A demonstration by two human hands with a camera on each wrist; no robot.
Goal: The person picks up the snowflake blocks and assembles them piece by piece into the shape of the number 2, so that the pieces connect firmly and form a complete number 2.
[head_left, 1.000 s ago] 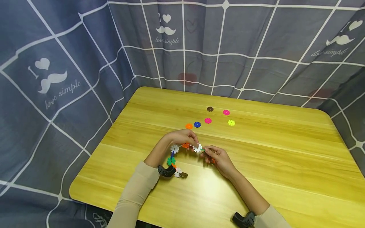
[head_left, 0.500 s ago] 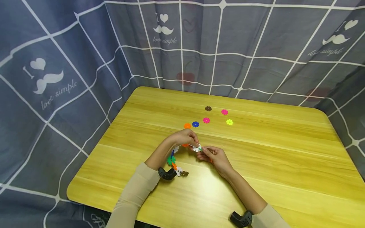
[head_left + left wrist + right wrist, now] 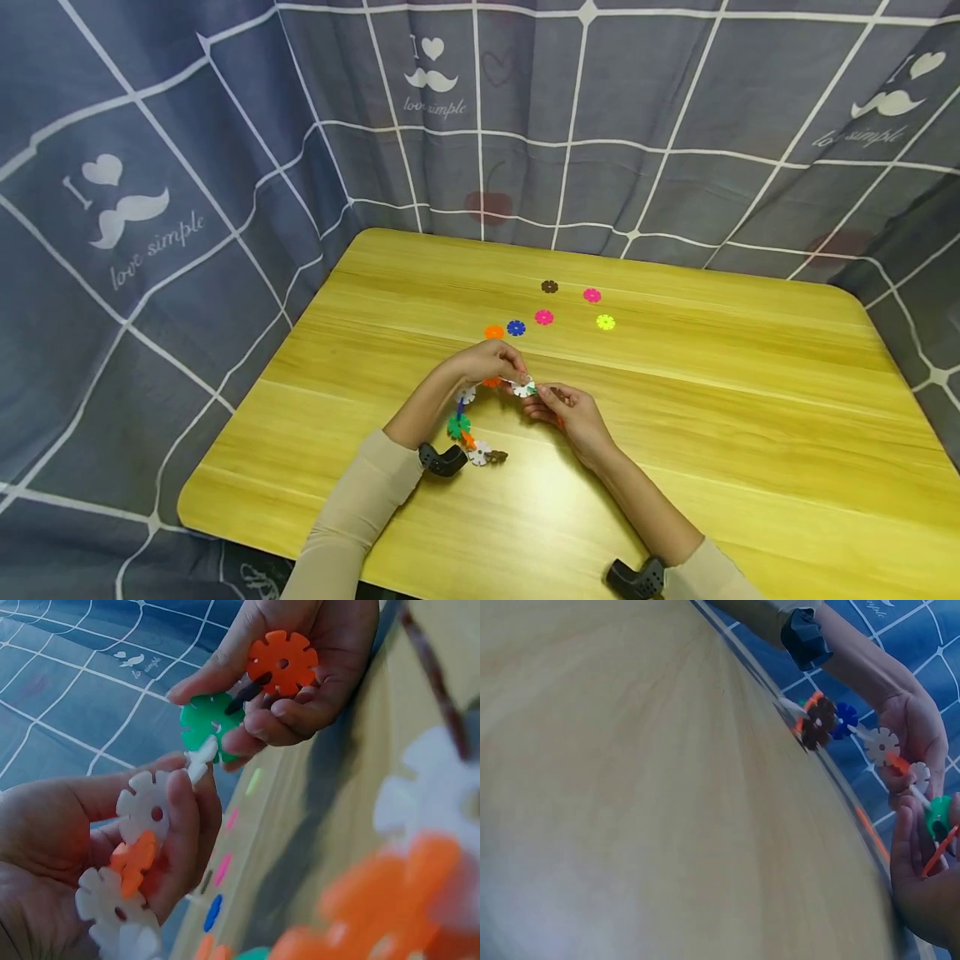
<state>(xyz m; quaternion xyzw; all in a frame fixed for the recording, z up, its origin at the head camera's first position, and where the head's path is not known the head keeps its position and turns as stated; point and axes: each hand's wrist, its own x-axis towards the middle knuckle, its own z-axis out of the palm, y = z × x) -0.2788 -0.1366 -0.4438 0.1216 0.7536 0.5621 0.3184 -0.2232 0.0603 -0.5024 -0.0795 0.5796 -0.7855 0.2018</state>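
Both hands work close together above the table with notched plastic flower discs. My left hand (image 3: 486,363) pinches a white disc (image 3: 200,759) at the end of a linked chain. Along that chain follow another white disc (image 3: 142,808), an orange disc (image 3: 133,862) and more pieces. In the head view it droops under the left forearm, through a green disc (image 3: 458,426), to a brown disc (image 3: 496,457). My right hand (image 3: 576,418) pinches a green disc (image 3: 201,720), whose slotted edge meets the white one. A dark disc, edge-on, and an orange disc (image 3: 296,664) join onto the green one.
Loose discs lie farther back on the wooden table (image 3: 720,375): orange (image 3: 493,332), blue (image 3: 516,328), brown (image 3: 550,287), yellow-green (image 3: 605,322) and two pink, one nearer (image 3: 543,317). A grey checked curtain (image 3: 525,167) hangs behind and at the left.
The drooping end of the chain has swung slightly right. Both hands stay nearly in place, still holding the white and green discs together, and the white disc has tilted a little.
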